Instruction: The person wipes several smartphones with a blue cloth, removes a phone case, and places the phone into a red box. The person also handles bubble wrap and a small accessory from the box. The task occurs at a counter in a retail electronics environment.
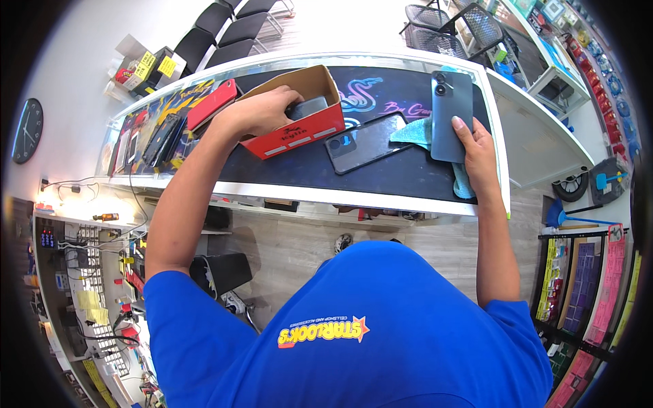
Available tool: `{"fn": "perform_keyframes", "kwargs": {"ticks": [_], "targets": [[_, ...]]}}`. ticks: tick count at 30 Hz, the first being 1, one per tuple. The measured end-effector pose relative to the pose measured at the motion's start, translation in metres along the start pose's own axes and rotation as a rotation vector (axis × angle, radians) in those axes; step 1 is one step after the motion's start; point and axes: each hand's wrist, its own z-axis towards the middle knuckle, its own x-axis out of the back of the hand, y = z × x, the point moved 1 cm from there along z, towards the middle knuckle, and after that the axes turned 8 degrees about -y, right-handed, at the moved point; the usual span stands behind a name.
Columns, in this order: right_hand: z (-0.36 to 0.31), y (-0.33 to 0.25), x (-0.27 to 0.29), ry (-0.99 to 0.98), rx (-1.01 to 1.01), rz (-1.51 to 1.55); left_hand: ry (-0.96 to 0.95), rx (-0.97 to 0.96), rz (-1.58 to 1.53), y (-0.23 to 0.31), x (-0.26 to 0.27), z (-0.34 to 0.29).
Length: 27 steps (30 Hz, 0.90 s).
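Note:
My right hand grips a blue-grey smartphone, back side up, with the camera lenses at its far end. A teal cloth lies behind and beneath it. A clear phone case with a dark rim rests on the dark mat, just left of the cloth. My left hand reaches into an open red cardboard box, its fingers curled at the end of a dark grey, slab-shaped object. The box wall and the hand hide part of that object, so its kind is unclear.
A white-framed glass counter carries the black printed mat. Left of the box lie a red phone case and several dark phones. Black chairs stand beyond; a dark stool is at lower left.

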Motion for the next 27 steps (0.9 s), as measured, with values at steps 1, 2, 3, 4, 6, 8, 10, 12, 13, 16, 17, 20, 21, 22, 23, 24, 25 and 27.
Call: {"fn": "perform_keyframes", "kwargs": {"ticks": [1, 2, 3, 4, 6, 8, 10, 12, 13, 16, 17, 20, 21, 22, 23, 24, 25, 27], "targets": [[-0.001, -0.001, 0.0, 0.009, -0.01, 0.023, -0.007, 0.015, -0.058, 0.002, 0.002, -0.002], [-0.001, -0.002, 0.001, 0.021, -0.009, 0.022, -0.011, 0.026, -0.116, 0.006, 0.006, -0.003], [-0.001, -0.001, 0.002, 0.02, -0.005, 0.027, -0.015, 0.037, -0.174, 0.007, 0.008, -0.005], [0.0, 0.001, 0.003, 0.02, -0.001, 0.032, 0.012, 0.004, -0.198, 0.003, 0.006, -0.005], [0.0, -0.001, 0.002, 0.014, 0.001, 0.029, 0.065, -0.063, -0.246, -0.008, -0.003, -0.002], [0.002, 0.0, 0.002, 0.02, -0.003, 0.025, 0.057, -0.092, -0.285, -0.015, -0.002, -0.001], [0.003, -0.001, 0.001, 0.031, -0.008, 0.018, 0.108, -0.106, -0.318, -0.017, 0.005, -0.008], [0.002, -0.001, 0.003, 0.062, -0.015, 0.004, 0.212, -0.115, -0.343, -0.011, 0.023, -0.024], [0.001, -0.001, 0.003, 0.067, -0.013, 0.011, 0.214, -0.146, -0.41, -0.018, 0.032, -0.026], [0.003, 0.003, 0.005, 0.054, -0.012, 0.036, 0.365, -0.299, -0.49, -0.028, 0.065, -0.03], [0.003, 0.004, 0.007, 0.053, -0.011, 0.038, 0.438, -0.372, -0.479, -0.027, 0.079, -0.023], [0.002, -0.002, 0.005, 0.085, -0.013, 0.069, 0.719, -0.542, -0.385, 0.024, 0.111, 0.019], [0.002, -0.002, 0.006, 0.093, -0.006, 0.099, 0.669, -0.53, -0.406, 0.045, 0.118, 0.041], [0.001, 0.0, 0.009, 0.11, 0.0, 0.127, 0.687, -0.507, -0.352, 0.077, 0.118, 0.06], [0.0, 0.001, 0.013, 0.124, 0.007, 0.155, 0.514, -0.439, -0.451, 0.1, 0.115, 0.081], [0.002, 0.001, 0.011, 0.109, 0.006, 0.179, 0.433, -0.453, -0.392, 0.109, 0.109, 0.099], [0.003, 0.0, 0.009, 0.104, 0.006, 0.167, 0.306, -0.464, -0.387, 0.112, 0.099, 0.125], [0.006, 0.006, 0.014, 0.094, 0.009, 0.21, 0.093, -0.414, -0.235, 0.12, 0.08, 0.169]]}}
